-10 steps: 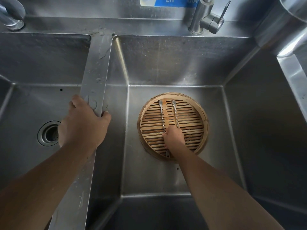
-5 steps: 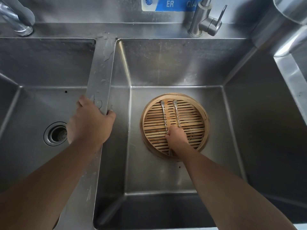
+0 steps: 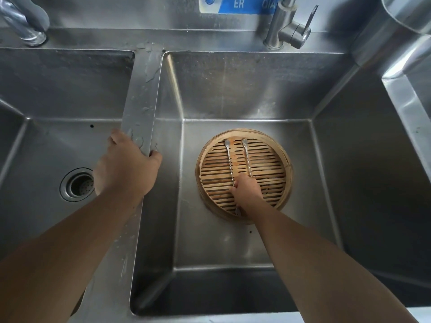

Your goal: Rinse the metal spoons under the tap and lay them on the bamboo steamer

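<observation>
Two metal spoons, the left spoon (image 3: 229,163) and the right spoon (image 3: 247,157), lie side by side on the slats of the bamboo steamer (image 3: 278,159) on the right basin (image 3: 233,243) floor. The right hand (image 3: 246,191) covers their near ends, fingers curled onto them. The left hand (image 3: 126,167) grips the wet divider (image 3: 142,106) between basins.

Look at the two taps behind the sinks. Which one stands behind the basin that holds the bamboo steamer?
The tap with the flat lever handle, at the back of the right basin where the steamer sits. The other tap stands behind the left basin, the one with the drain.
</observation>
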Tool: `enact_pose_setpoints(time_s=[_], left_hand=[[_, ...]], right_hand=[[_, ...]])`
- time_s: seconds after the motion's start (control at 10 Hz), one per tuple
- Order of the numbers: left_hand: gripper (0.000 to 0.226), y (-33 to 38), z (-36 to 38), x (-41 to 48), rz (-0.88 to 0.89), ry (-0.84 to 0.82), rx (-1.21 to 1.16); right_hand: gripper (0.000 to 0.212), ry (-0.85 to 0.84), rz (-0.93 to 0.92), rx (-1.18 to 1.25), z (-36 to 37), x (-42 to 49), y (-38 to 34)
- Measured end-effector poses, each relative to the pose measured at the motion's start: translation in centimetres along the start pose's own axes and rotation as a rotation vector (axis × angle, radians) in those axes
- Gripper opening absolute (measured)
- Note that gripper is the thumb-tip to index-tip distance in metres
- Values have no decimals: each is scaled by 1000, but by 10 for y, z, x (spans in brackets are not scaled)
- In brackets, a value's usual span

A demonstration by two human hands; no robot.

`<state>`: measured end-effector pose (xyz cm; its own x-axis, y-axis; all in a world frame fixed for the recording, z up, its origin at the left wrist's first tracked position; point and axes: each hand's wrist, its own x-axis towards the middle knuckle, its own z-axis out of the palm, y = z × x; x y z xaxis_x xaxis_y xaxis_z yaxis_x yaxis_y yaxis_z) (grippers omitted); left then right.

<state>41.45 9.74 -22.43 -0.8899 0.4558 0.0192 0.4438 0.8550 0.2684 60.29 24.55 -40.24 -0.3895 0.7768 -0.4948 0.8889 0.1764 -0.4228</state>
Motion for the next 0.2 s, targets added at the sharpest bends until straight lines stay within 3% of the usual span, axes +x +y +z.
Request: enact_pose_setpoints(time_s=[0.2], left_hand=[[65,0,-1,-1,6,-22,-14]], right_hand=[[30,7,78,132,-23,-22,-4]])
